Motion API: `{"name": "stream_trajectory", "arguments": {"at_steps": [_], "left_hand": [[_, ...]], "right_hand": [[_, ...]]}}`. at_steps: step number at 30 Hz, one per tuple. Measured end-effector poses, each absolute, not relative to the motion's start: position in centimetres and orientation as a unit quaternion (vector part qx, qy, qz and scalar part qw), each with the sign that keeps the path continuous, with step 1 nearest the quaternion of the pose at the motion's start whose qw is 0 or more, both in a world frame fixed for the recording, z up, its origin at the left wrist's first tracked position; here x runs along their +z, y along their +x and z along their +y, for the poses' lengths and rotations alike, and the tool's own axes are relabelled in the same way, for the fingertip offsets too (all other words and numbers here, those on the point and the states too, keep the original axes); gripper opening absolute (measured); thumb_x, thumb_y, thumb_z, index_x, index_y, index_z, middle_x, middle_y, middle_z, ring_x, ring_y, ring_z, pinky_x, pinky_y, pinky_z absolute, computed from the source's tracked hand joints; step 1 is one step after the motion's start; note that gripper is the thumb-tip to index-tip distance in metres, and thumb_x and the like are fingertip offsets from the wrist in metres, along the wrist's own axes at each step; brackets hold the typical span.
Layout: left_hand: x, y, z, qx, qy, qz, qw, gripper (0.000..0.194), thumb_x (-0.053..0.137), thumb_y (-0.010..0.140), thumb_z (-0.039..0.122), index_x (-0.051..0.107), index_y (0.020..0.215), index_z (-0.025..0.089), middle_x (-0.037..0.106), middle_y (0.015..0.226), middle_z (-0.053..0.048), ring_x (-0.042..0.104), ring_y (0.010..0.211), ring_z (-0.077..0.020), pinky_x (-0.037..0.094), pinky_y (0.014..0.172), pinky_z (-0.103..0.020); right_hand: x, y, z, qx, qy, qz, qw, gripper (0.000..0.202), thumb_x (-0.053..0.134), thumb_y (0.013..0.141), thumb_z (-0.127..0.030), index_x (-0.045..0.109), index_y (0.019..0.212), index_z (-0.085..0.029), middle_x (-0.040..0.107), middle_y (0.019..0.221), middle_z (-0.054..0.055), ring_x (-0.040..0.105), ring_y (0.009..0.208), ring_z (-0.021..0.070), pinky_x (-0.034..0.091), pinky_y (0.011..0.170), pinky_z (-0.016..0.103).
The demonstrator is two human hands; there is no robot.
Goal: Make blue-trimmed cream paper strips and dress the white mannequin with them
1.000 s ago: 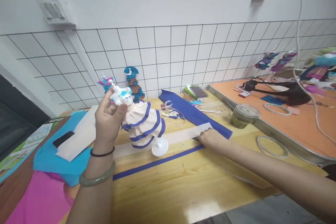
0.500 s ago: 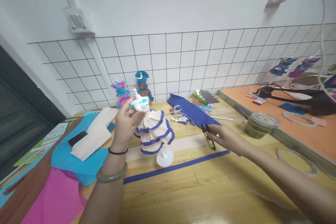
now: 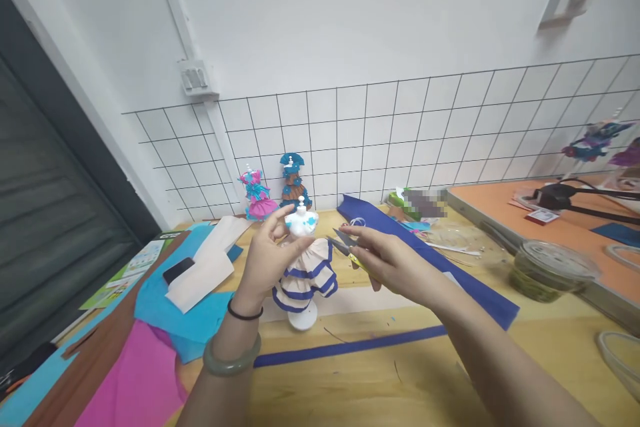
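So the left hand is wrapping round a small white dress-form figure with a blue-spotted bust, its grip pinching the upper body between thumb and fingers. The figure is standing upright over the pale wooden desk, and it's wearing a tiered cream skirt with dark-blue trim. Can't tell if its round white base is touching down. The right hand is gripping yellow-handled scissors with dark blades, fingers closing round the handle, and the blades are pointing at the figure, slightly parted. A long narrow dark-blue strip is lying in front of the base, and a wider cream strip is running behind it. Two little ruffled figures, one pink-and-turquoise, one teal-and-brown, are standing near the wall.
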State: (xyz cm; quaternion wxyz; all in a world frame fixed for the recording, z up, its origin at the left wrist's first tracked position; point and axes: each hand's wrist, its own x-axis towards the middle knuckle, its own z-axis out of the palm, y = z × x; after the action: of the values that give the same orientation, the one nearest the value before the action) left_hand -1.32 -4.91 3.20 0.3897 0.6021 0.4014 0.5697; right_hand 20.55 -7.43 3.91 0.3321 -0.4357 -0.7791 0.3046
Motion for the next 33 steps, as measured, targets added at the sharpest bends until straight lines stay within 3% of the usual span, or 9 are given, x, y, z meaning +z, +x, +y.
{"name": "stream_trajectory", "arguments": {"at_steps": [5, 10, 16, 22, 33], "left_hand": [[3.5, -1.3, -5.2, 0.572, 0.593, 0.398, 0.404, 0.053, 0.076, 0.064, 0.034, 0.055, 0.111, 0.02, 0.068, 0.103, -0.009, 0.064, 0.093, -0.0238, 0.051, 0.079, -0.031], [3.3, -1.1, -5.1, 0.573, 0.58, 0.352, 0.459, 0.048, 0.072, 0.069, 0.037, 0.056, 0.11, 0.017, 0.07, 0.097, -0.009, 0.065, 0.089, -0.0229, 0.051, 0.074, -0.028], [3.3, -0.5, -5.8, 0.552, 0.59, 0.332, 0.487, 0.046, 0.068, 0.074, 0.038, 0.054, 0.112, 0.016, 0.07, 0.093, -0.01, 0.066, 0.087, -0.0222, 0.05, 0.068, -0.024], [3.6, 0.1, -6.4, 0.559, 0.605, 0.372, 0.428, 0.047, 0.071, 0.071, 0.037, 0.055, 0.11, 0.016, 0.07, 0.097, -0.011, 0.064, 0.095, -0.0244, 0.051, 0.072, -0.025], [4.4, 1.0, -7.4, 0.555, 0.611, 0.436, 0.359, 0.04, 0.07, 0.071, 0.036, 0.059, 0.106, 0.02, 0.07, 0.099, -0.006, 0.065, 0.092, -0.0217, 0.052, 0.08, -0.03]], "right_hand": [[3.9, 19.6, -7.4, 0.294, -0.433, -0.742, 0.42, 0.037, 0.03, 0.094, -0.041, 0.051, 0.118, -0.023, 0.051, 0.062, -0.002, 0.048, 0.048, 0.0095, 0.038, 0.044, 0.022], [3.5, 18.2, -8.2, 0.171, -0.441, -0.761, 0.444, 0.034, 0.045, 0.089, -0.042, 0.051, 0.113, -0.019, 0.061, 0.083, 0.005, 0.056, 0.071, 0.015, 0.046, 0.062, 0.027], [3.4, 18.2, -8.2, 0.093, -0.423, -0.774, 0.463, 0.031, 0.051, 0.087, -0.035, 0.054, 0.112, -0.018, 0.06, 0.075, 0.002, 0.053, 0.063, 0.0124, 0.044, 0.058, 0.025], [3.4, 18.5, -8.0, 0.045, -0.417, -0.772, 0.477, 0.029, 0.052, 0.086, -0.031, 0.056, 0.11, -0.015, 0.06, 0.073, 0.001, 0.053, 0.061, 0.0113, 0.043, 0.055, 0.024], [3.0, 18.0, -8.3, -0.007, -0.425, -0.764, 0.485, 0.03, 0.051, 0.087, -0.028, 0.055, 0.112, -0.012, 0.062, 0.076, 0.003, 0.056, 0.063, 0.0131, 0.044, 0.055, 0.025]]}}
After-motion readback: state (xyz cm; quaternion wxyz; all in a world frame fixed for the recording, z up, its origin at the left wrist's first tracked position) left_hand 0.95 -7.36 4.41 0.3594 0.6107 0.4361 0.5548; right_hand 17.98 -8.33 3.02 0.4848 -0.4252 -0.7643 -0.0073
